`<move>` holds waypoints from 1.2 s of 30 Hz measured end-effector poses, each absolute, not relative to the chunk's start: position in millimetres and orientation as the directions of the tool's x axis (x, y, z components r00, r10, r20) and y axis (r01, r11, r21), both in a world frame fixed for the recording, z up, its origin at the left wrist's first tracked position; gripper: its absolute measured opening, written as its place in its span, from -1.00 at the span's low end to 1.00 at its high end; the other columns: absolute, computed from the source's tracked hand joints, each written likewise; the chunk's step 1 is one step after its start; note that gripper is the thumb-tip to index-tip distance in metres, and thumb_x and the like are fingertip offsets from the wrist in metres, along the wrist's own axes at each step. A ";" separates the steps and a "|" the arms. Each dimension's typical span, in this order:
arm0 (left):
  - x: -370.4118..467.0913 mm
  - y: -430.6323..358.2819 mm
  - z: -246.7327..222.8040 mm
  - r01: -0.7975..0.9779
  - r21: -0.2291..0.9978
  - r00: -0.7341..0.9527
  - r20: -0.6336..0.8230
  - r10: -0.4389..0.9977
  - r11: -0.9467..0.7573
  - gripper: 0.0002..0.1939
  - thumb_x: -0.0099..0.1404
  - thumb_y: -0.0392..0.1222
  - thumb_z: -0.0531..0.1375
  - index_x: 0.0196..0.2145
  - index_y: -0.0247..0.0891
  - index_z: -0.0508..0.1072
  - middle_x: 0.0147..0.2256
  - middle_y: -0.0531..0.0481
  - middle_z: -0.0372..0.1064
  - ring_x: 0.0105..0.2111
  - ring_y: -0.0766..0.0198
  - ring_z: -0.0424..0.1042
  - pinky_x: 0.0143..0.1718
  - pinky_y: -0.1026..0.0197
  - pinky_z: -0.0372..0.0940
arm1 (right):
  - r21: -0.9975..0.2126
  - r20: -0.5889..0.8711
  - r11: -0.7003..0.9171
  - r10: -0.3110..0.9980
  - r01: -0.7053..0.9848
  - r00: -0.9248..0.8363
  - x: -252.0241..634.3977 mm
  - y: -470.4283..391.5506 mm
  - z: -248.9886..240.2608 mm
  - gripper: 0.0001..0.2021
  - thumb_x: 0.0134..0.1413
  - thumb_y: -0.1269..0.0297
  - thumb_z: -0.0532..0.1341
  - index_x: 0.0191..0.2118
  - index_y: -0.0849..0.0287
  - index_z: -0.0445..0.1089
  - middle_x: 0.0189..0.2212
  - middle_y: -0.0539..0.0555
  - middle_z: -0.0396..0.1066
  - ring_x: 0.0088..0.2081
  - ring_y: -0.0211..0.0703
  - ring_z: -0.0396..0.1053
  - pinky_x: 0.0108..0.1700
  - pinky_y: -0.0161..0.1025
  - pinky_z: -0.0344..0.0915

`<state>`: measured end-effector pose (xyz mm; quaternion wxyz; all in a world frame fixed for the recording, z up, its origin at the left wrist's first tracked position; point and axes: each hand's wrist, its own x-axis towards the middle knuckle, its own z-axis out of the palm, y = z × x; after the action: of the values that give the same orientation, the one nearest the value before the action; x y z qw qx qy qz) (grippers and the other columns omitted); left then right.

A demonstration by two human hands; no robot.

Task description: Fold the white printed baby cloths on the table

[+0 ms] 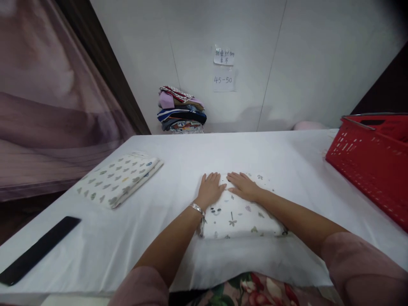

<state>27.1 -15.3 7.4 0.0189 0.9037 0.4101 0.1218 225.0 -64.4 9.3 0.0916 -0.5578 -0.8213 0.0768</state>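
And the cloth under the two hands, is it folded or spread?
Folded. The cloth lies as a compact, flat bundle, with layered edges showing at its near left corner.

A folded white cloth (240,219), printed with small grey, green and purplish motifs, is laid flat, its far part partly covered by outstretched fingers (234,177), its near part exposed behind them.

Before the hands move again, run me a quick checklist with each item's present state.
1. Left hand resting on the patterned cloth: ok.
2. Right hand resting on the same cloth: ok.
3. Second folded cloth apart from both hands, on the left: ok.
4. Black flat object apart from the left arm: ok.
5. Red basket apart from the right hand: ok.
6. Inner layers under the hands smooth: cannot tell, hidden.
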 end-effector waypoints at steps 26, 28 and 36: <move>-22.7 -25.6 17.5 0.745 0.636 0.162 0.122 0.979 -0.202 -0.46 0.29 -0.06 -0.02 0.17 -0.34 0.13 0.18 -0.23 0.10 0.16 0.09 0.12 0.14 0.10 0.03 | -0.536 0.022 -0.268 0.943 0.800 0.331 293.7 -119.2 8.8 -0.38 0.14 -0.07 -0.06 0.22 0.20 0.11 0.24 0.19 0.03 0.25 0.04 -0.04 0.24 0.00 -0.05; -34.9 -38.1 17.5 0.709 0.702 0.075 0.032 0.997 -0.076 -0.42 0.27 0.04 0.01 0.16 -0.32 0.15 0.13 -0.23 0.20 0.06 0.08 0.26 0.05 0.13 0.13 | -0.660 -0.027 -0.331 0.907 0.674 0.420 297.3 -142.5 5.7 -0.33 0.09 -0.10 0.00 0.25 0.18 0.08 0.21 0.18 0.10 0.20 0.05 0.08 0.20 -0.05 0.05; -28.1 -75.5 19.5 0.660 0.751 0.150 -0.111 0.982 -0.016 -0.50 0.20 0.02 0.09 0.03 -0.29 0.26 -0.17 -0.16 0.44 -0.18 0.12 0.42 -0.21 0.21 0.25 | -0.664 -0.038 -0.358 0.893 0.657 0.449 289.4 -190.0 -1.9 -0.28 -0.05 -0.03 0.15 0.25 0.12 0.08 0.09 0.16 0.29 0.04 0.09 0.30 0.02 -0.07 0.26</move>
<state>-28.1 -75.5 19.5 0.3478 0.6739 0.6092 0.2317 289.4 -190.0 -1.9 0.2930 -0.7991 -0.4847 0.2014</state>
